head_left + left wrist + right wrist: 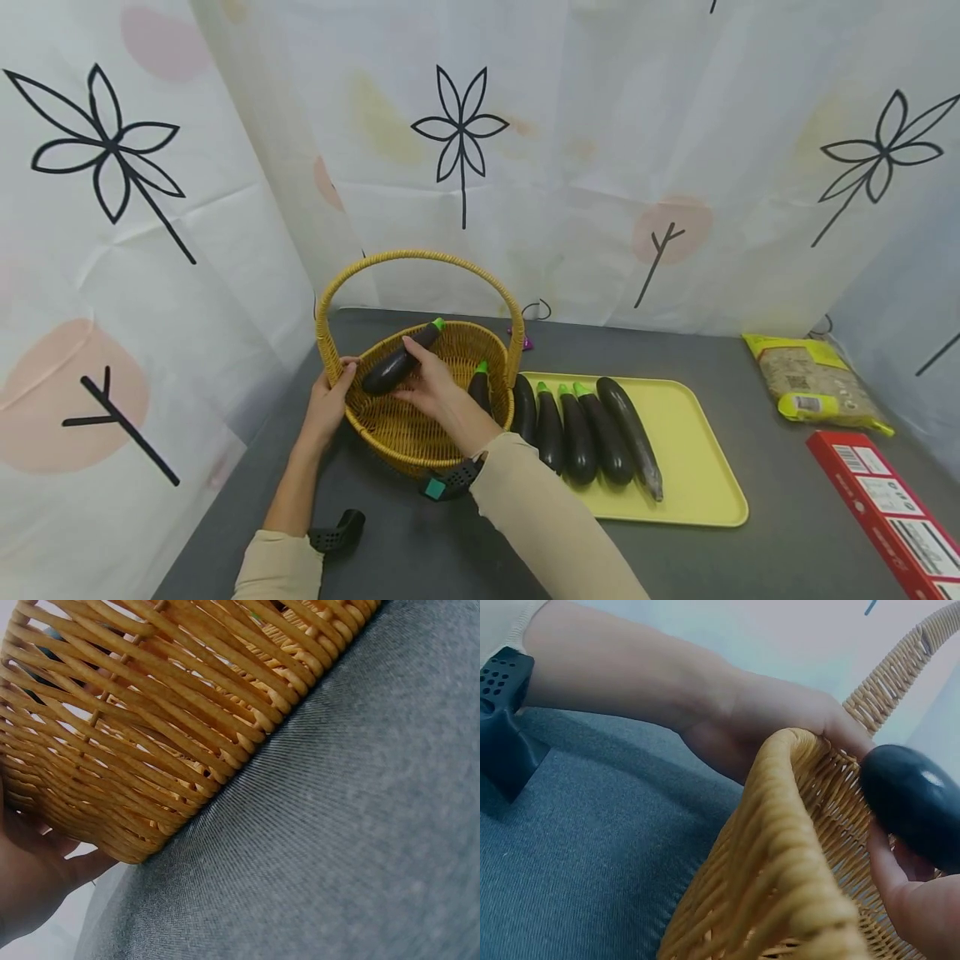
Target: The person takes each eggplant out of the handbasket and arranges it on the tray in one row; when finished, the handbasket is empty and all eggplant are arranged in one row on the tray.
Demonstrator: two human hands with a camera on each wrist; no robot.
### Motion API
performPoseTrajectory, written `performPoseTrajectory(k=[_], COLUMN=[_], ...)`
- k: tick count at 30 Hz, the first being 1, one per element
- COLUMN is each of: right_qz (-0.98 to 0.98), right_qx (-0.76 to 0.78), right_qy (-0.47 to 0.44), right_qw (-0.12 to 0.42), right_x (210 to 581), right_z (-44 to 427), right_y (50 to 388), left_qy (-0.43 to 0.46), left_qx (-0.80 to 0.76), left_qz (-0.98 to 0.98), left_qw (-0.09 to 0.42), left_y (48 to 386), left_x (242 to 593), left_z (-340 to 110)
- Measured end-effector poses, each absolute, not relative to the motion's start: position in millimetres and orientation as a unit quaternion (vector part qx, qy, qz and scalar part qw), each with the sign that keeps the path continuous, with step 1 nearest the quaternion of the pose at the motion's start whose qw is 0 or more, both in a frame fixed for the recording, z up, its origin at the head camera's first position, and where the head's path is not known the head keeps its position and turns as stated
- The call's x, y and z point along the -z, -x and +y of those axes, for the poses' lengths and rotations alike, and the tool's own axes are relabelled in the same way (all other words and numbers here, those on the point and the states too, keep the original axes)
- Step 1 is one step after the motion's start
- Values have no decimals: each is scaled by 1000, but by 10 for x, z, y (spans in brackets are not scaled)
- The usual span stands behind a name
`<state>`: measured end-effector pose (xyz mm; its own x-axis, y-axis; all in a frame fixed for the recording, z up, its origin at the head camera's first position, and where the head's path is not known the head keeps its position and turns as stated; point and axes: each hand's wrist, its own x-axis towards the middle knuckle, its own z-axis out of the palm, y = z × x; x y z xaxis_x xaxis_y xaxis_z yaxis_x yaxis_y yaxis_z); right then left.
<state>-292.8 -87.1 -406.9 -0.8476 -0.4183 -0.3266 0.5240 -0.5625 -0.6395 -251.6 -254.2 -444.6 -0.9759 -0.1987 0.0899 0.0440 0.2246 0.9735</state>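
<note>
With my right hand (433, 385) I hold a dark purple eggplant (390, 372) over the opening of a yellow wicker basket (405, 458), its green stem end tilted up and away. The round end of this eggplant (915, 802) shows large in the right wrist view. My left hand (330, 404) grips the basket's left rim near the foot of the arched handle; in the left wrist view that hand (34, 874) lies against the woven wall. Inside the basket, on its right side, is another eggplant (480, 387), partly hidden by my right hand and wrist.
Right of the basket, a yellow tray (697, 467) bears several eggplants (577, 437) side by side. Farther right lie a yellow-and-clear bag (821, 383) and a red box (885, 508). A patterned white curtain (570, 167) stands behind the grey table (405, 550).
</note>
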Motion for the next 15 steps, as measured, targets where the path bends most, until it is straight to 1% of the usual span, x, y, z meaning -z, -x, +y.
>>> performPoseTrajectory(k=[6, 11, 15], right_qz=[439, 487, 514], right_qx=[854, 824, 797], right_qy=[-5, 49, 82], right_qw=[277, 284, 305], right_x=[4014, 3988, 3959], right_z=[-752, -516, -308], right_y=[2891, 2827, 2768], left_qy=[-43, -36, -30], left_qx=[623, 618, 617], left_qz=[-774, -776, -777], left_qw=[107, 119, 120], left_y=[2501, 2477, 2477], left_x=[4450, 4447, 4445], left_z=[-2534, -2521, -2522])
